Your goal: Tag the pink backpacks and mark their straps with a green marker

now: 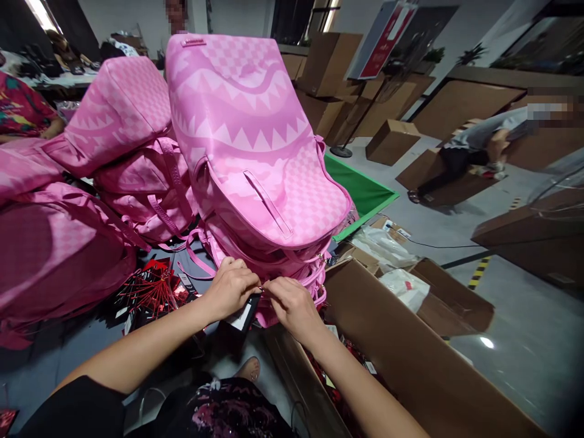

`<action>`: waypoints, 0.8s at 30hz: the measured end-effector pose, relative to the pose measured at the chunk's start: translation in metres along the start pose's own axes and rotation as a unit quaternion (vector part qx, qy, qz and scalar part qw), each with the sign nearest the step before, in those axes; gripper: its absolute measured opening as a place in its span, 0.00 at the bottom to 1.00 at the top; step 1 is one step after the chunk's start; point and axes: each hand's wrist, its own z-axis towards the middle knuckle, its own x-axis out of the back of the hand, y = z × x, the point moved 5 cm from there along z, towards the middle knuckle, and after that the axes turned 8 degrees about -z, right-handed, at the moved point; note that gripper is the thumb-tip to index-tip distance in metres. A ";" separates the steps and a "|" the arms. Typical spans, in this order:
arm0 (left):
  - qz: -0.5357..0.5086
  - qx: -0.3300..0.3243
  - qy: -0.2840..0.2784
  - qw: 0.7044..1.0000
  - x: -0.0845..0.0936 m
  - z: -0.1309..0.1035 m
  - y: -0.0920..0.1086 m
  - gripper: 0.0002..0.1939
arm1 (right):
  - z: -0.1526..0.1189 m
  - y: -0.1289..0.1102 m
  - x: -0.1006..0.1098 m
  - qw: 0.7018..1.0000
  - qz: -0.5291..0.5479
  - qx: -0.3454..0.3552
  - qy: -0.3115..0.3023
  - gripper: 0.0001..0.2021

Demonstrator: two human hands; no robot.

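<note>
A: ok so what are the hands up to?

B: left hand (235,287) has its fingers curled, pinching the top end of a black hang tag (241,315) with a white label; right hand (292,307) is just beside it, fingertips bunched toward the same spot; honestly can't tell if that one's gripping anything, its own fingers hide it

A: and the tag's where exactly?

B: right below the near side of the big pink shark-tooth backpack (249,143), which sits tilted just beyond both hands; another pink backpack (121,106) is off to the left; bunch of red-corded tags (157,292) on the grey table (36,365), left of the hands; open cardboard box (401,347) on the right, green-sided bin (358,188) behind
</note>
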 end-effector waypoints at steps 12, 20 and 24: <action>0.106 0.000 -0.037 0.994 -0.001 0.009 0.006 0.11 | 0.011 -0.010 0.002 0.997 -0.081 0.000 -0.021 0.10; 0.047 0.040 -0.051 0.997 -0.012 0.002 0.002 0.05 | 0.004 0.003 -0.009 0.997 -0.067 0.000 0.027 0.11; 0.014 0.042 -0.049 0.998 -0.015 0.001 -0.006 0.03 | 0.003 0.011 -0.011 0.996 -0.061 0.052 0.027 0.11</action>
